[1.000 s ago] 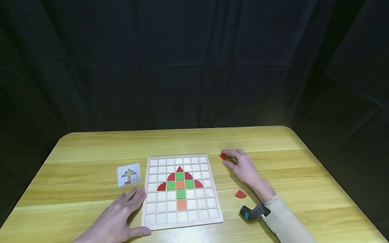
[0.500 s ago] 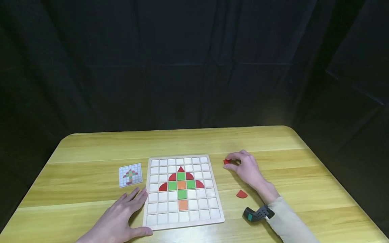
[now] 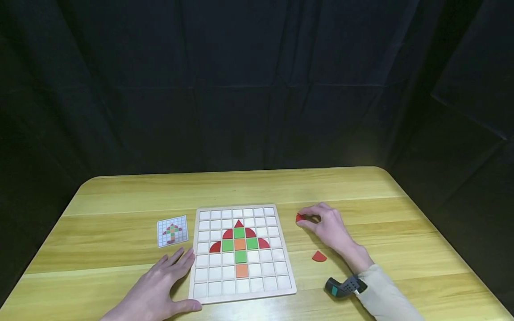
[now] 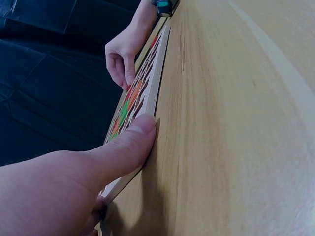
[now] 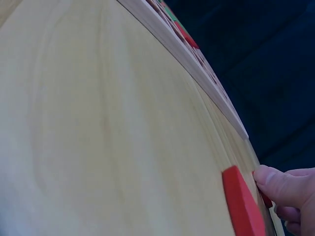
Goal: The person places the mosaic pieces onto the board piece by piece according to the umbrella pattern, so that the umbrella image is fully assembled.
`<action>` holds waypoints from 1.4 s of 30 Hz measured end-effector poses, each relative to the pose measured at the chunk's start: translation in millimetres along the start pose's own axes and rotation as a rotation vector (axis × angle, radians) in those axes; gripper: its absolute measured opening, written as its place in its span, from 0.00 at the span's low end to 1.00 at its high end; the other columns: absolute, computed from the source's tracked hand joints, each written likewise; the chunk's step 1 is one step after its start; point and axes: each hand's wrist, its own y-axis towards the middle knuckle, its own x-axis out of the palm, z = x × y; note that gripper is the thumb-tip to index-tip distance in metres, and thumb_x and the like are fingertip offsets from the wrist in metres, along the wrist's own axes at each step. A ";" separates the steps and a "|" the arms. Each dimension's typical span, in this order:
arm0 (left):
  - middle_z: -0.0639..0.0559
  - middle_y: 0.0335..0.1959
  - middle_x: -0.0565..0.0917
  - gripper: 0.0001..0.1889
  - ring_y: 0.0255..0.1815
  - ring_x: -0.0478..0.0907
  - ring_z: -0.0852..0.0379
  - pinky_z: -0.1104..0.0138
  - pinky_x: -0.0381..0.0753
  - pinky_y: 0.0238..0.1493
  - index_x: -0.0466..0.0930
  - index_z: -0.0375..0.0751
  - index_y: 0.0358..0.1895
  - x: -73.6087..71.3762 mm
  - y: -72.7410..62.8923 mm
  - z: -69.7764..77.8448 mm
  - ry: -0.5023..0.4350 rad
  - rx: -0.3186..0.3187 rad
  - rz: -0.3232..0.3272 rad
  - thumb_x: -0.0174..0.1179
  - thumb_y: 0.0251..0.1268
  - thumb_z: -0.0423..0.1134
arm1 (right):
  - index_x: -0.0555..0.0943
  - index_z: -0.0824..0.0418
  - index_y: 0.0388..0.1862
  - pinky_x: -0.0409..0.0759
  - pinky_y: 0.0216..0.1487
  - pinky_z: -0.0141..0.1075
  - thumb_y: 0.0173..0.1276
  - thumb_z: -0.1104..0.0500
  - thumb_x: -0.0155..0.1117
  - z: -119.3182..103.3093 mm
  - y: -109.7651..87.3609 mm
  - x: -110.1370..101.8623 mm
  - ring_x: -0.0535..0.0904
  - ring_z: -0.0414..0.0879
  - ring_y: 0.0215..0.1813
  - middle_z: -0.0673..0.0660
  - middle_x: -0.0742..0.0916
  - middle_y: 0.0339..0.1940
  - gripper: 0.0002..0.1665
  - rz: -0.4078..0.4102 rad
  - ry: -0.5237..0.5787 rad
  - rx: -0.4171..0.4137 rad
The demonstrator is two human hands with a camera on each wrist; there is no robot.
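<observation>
Between thumb and fingers, my right hand [image 3: 331, 225] pinches a small red tile [image 3: 299, 217] to the right of the grid board; the fingers hide most of its shape. A loose red quarter-circle tile [image 3: 319, 256] lies nearer me, and it shows large in the right wrist view as a red tile [image 5: 241, 204]. My left hand [image 3: 158, 285] lies spread at the pale wooden grid board [image 3: 208, 289], its fingertips by the left edge and its thumb [image 4: 140, 132] touching the near corner. On the board, red, green and orange tiles form a rocket-like figure.
Left of the board lies a printed card [image 3: 172, 231] with a similar coloured figure on a grid. Everything rests on a wooden table [image 3: 120, 191], with a dark curtain [image 3: 241, 89] behind it. A black band device [image 3: 345, 286] sits on the right wrist.
My right hand has drawn slightly right and toward me with the red tile. The view has shifted a little. My left hand keeps its place at the board.
</observation>
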 end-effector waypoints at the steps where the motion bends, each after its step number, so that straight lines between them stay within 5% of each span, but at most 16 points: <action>1: 0.43 0.75 0.67 0.59 0.74 0.63 0.34 0.36 0.69 0.64 0.67 0.38 0.74 -0.2 -0.2 0.0 0.001 -0.002 0.001 0.60 0.44 0.80 | 0.90 0.55 0.39 0.83 0.40 0.38 0.50 0.58 0.83 -0.8 0.0 0.6 0.83 0.43 0.40 0.48 0.90 0.36 0.15 -0.002 0.001 0.003; 12: 0.42 0.75 0.68 0.58 0.74 0.64 0.36 0.38 0.67 0.67 0.67 0.36 0.73 -0.1 -0.1 -1.3 0.017 0.033 0.009 0.60 0.46 0.79 | 0.90 0.54 0.36 0.84 0.36 0.36 0.47 0.57 0.84 -30.4 -7.8 8.9 0.85 0.41 0.37 0.47 0.90 0.33 0.15 0.033 0.071 -0.140; 19: 0.43 0.74 0.69 0.58 0.74 0.65 0.36 0.38 0.68 0.67 0.68 0.36 0.72 0.6 -0.3 -1.1 0.039 0.055 0.035 0.59 0.47 0.80 | 0.90 0.53 0.37 0.80 0.31 0.30 0.51 0.57 0.82 -82.2 -28.1 25.2 0.81 0.39 0.33 0.45 0.87 0.32 0.13 -0.102 0.257 -0.221; 26: 0.42 0.74 0.69 0.58 0.74 0.65 0.36 0.38 0.67 0.67 0.68 0.36 0.73 0.2 -1.0 -0.1 0.037 0.047 0.033 0.59 0.46 0.80 | 0.89 0.53 0.39 0.76 0.32 0.19 0.56 0.58 0.79 -119.4 -46.0 43.1 0.79 0.37 0.34 0.45 0.86 0.33 0.12 -0.166 0.370 -0.459; 35: 0.43 0.75 0.68 0.58 0.75 0.64 0.37 0.38 0.67 0.68 0.67 0.38 0.73 -0.2 -0.6 1.0 0.024 0.011 0.011 0.60 0.45 0.80 | 0.87 0.55 0.42 0.75 0.45 0.16 0.58 0.57 0.78 -131.7 -55.3 55.7 0.79 0.35 0.40 0.44 0.88 0.36 0.13 -0.105 0.300 -0.707; 42: 0.42 0.75 0.67 0.59 0.75 0.63 0.36 0.38 0.67 0.67 0.67 0.38 0.74 -0.5 -1.1 1.5 0.018 0.003 0.007 0.60 0.45 0.80 | 0.88 0.54 0.40 0.77 0.50 0.18 0.57 0.59 0.78 -133.4 -57.1 59.2 0.80 0.36 0.42 0.43 0.90 0.37 0.12 -0.055 0.257 -0.755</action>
